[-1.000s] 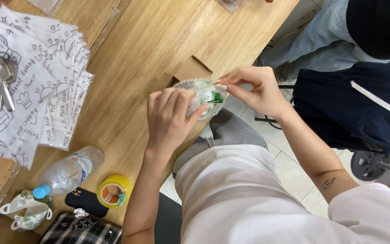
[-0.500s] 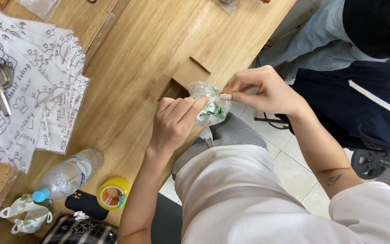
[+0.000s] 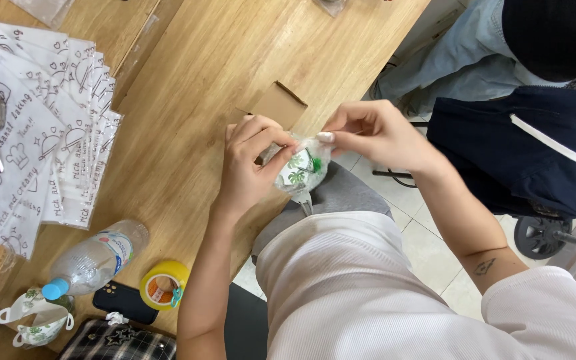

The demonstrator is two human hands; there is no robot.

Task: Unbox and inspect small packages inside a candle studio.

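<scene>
Head view: the left hand (image 3: pixel 251 163) and right hand (image 3: pixel 371 133) are both pinching a small clear packet (image 3: pixel 299 172) with green leaf print, holding it at frame centre over the tabletop (image 3: pixel 201 80) edge, above the lap. The left grip is clamped on its side; the right grip is closed on its top corner. They seem to be sealing or opening it, so the next move calls for a steady pull. The contents are being hidden by fingers, and the small box (image 3: pixel 278 105) behind is partly covered.

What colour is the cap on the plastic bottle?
Light blue, on the clear plastic bottle lying on its side; head view.
</scene>
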